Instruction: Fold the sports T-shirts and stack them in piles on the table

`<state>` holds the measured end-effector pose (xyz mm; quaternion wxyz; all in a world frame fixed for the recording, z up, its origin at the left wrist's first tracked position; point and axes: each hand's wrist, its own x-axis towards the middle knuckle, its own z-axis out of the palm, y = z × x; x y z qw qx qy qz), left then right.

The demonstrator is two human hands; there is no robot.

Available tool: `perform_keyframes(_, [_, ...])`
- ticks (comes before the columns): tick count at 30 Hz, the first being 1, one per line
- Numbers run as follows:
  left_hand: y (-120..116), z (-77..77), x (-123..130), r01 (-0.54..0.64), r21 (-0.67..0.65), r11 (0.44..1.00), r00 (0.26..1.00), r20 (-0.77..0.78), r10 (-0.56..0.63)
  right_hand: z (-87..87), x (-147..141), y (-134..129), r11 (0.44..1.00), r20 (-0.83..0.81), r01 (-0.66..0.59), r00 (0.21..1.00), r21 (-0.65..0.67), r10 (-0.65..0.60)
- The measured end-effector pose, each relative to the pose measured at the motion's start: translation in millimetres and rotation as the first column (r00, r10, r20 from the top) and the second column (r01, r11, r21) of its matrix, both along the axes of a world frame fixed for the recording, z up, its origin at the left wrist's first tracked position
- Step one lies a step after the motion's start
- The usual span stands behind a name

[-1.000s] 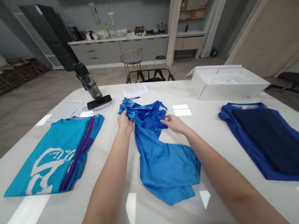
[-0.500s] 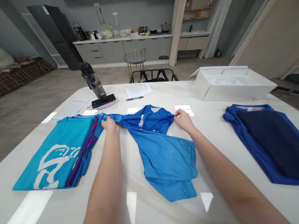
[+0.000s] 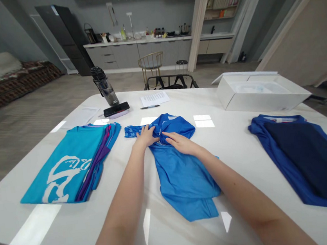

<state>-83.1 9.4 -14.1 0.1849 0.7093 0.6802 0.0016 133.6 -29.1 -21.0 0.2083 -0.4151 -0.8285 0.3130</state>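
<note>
Two hands, the left hand [image 3: 146,137] and the right hand [image 3: 182,144], press with fingers [image 3: 171,137] held together on the upper part of a blue shirt [image 3: 185,187], which lies lengthwise toward the person on the white surface [image 3: 238,157].

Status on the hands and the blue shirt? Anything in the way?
Left hand and right hand both on the bunched upper part of the blue shirt. Shirt crumpled, one sleeve out left. Folded teal shirt to its left, apart.
</note>
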Motion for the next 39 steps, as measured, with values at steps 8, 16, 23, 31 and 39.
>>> perform_keyframes(8, [-10,2.4,31,0.125,-0.085,0.989,0.992,0.019,-0.124,18.3,3,-11,0.992,0.396,0.106,0.91,0.071,-0.125])
perform_keyframes(16, [-8,1.5,20,0.062,-0.09,0.994,0.998,0.016,-0.061,41.3,53,22,0.948,0.032,0.316,0.949,-0.038,-0.315])
perform_keyframes(23, [-6,3.9,4,-0.106,-0.088,0.99,0.994,-0.029,0.103,73.7,195,34,0.684,0.159,0.709,0.706,-0.173,-0.691])
perform_keyframes(31, [-11,20.6,14,-0.302,-0.154,0.941,0.951,-0.124,0.285,36.3,234,43,0.549,0.648,0.835,0.395,0.042,-0.651])
perform_keyframes(39, [-1,1.7,19,0.123,0.259,0.958,0.986,0.078,-0.147,25.0,174,45,0.829,0.265,0.529,0.785,0.183,-0.56])
